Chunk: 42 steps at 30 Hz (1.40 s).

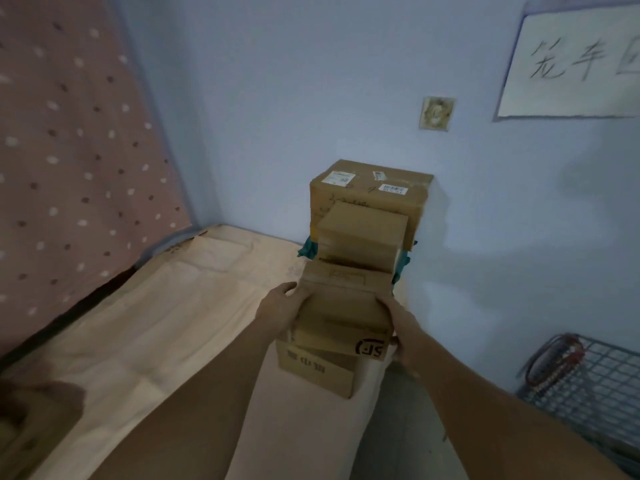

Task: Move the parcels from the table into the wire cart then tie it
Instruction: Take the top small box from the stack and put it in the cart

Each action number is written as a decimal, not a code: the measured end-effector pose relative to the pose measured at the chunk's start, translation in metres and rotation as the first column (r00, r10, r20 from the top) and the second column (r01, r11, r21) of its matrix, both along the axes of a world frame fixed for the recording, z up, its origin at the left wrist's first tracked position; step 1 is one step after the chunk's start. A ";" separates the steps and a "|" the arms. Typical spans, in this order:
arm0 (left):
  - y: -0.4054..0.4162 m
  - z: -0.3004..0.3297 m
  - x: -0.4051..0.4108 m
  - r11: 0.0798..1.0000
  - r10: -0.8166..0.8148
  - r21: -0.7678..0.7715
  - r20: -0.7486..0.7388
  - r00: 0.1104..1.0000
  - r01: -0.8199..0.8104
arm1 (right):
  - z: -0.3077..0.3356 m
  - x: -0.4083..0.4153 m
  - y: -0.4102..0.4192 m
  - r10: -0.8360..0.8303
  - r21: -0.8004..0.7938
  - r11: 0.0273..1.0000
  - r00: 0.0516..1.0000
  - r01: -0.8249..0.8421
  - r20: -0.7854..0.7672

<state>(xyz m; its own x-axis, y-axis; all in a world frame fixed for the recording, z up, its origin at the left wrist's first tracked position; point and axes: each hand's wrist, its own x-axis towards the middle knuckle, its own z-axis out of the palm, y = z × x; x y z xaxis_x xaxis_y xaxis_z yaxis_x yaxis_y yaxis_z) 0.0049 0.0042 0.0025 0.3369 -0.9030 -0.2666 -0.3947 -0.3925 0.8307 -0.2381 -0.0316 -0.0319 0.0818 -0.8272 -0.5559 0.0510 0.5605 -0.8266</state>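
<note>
Several cardboard parcels are stacked at the right end of the table [180,306]. My left hand [280,310] grips the left side of a small brown parcel [343,306], and my right hand [398,323] grips its right side. Under it lies a box with an SF logo [346,342], on top of a larger box [318,372]. Behind them stand a mid-size parcel [362,237] and a big labelled parcel [374,188] against the wall. The wire cart [595,382] shows at the lower right, with a red cord [554,365] hanging on its rim.
The table is covered with pale paper and runs along a dotted pink curtain [69,150] on the left. A green item [308,249] peeks out under the big parcel. A handwritten sign [571,60] and a wall socket [436,113] are on the blue wall.
</note>
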 end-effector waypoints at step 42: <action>0.290 0.136 -0.780 0.424 -0.774 -0.126 -0.564 0.287 0.897 | 0.161 -0.700 0.538 -0.771 -0.264 0.624 0.635 0.735 -0.053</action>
